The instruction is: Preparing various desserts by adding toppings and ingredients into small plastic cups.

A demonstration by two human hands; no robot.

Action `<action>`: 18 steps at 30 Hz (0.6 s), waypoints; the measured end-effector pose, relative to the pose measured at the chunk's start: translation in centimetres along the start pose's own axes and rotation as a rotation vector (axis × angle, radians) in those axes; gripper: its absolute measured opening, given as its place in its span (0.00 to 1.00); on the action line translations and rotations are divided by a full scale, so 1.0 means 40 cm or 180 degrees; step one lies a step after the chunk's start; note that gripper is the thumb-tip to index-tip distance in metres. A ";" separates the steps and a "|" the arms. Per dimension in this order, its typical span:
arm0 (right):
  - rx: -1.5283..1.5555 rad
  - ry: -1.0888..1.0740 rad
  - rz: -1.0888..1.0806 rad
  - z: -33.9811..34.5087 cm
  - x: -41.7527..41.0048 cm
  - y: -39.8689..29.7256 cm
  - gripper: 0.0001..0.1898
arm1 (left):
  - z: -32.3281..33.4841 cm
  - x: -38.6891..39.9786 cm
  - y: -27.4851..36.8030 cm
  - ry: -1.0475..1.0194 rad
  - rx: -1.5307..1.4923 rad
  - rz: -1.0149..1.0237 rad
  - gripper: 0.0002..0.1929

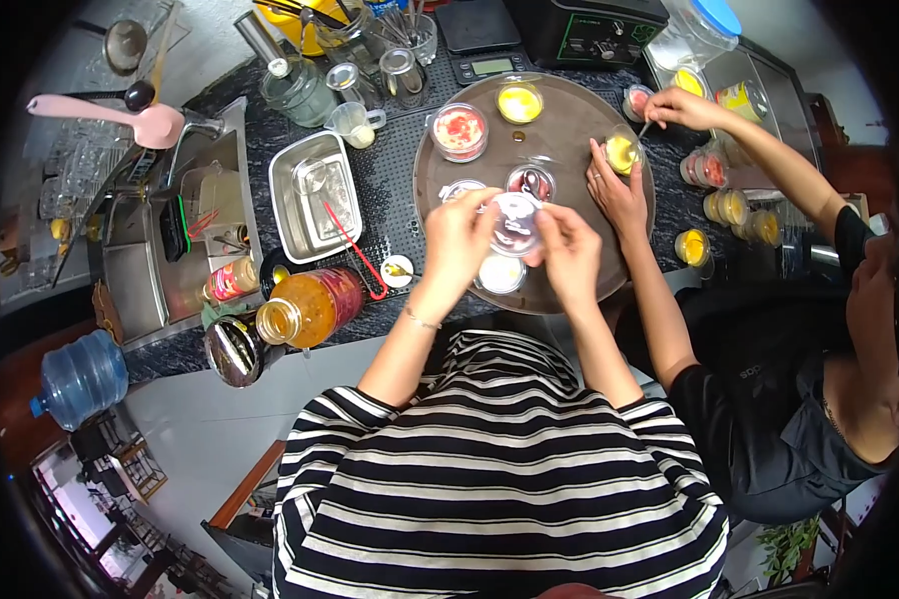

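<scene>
My left hand (455,232) and my right hand (571,243) grip opposite sides of a round clear plastic lid (515,221) over a brown round tray (562,131). Dark red shows through the lid; whether it sits on a cup I cannot tell. Just behind is a clear cup (530,180) with dark red contents and a spoon. Nearer me stands a cup with white contents (502,274). Another clear cup (462,189) is partly hidden by my left hand. Farther back are a red-topped dessert cup (458,130) and a yellow-topped one (520,102).
At right, a co-worker's hand (618,183) steadies a yellow-filled cup (620,153) while their other hand (678,108) holds a utensil in it. A steel pan (277,202), red tongs (356,251) and a large jam jar (315,303) stand left. Behind is a digital scale (487,67).
</scene>
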State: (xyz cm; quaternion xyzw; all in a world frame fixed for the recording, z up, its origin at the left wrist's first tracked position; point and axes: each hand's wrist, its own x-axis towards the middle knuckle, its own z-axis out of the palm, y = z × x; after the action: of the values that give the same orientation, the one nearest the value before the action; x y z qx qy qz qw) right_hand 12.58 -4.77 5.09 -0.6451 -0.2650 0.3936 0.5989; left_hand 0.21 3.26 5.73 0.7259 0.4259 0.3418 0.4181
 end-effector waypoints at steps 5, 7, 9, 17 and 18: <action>0.0110 -0.0157 0.0140 0.037 0.028 0.005 0.14 | -0.042 0.026 -0.112 0.0510 0.0091 -0.0514 0.06; -0.0034 -0.0124 0.0071 0.010 0.035 0.006 0.14 | -0.032 0.028 -0.163 0.0694 0.0415 -0.0231 0.08; -0.0023 -0.0040 0.0034 -0.023 0.043 -0.011 0.15 | -0.019 0.025 -0.181 0.0698 0.0402 -0.0252 0.08; 0.0254 0.0598 -0.0773 -0.025 0.081 -0.125 0.15 | -0.063 -0.086 -0.071 0.1179 0.0710 0.0545 0.15; 0.0336 0.0508 -0.0845 0.018 0.071 -0.145 0.16 | -0.066 -0.123 -0.057 0.1207 0.0580 0.0504 0.13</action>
State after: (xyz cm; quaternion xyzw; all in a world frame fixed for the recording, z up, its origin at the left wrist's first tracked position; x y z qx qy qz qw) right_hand 14.32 -1.22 10.28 -0.6013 -0.2784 0.2719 0.6979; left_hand -4.78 0.32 4.08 0.7146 0.4677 0.4641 0.2351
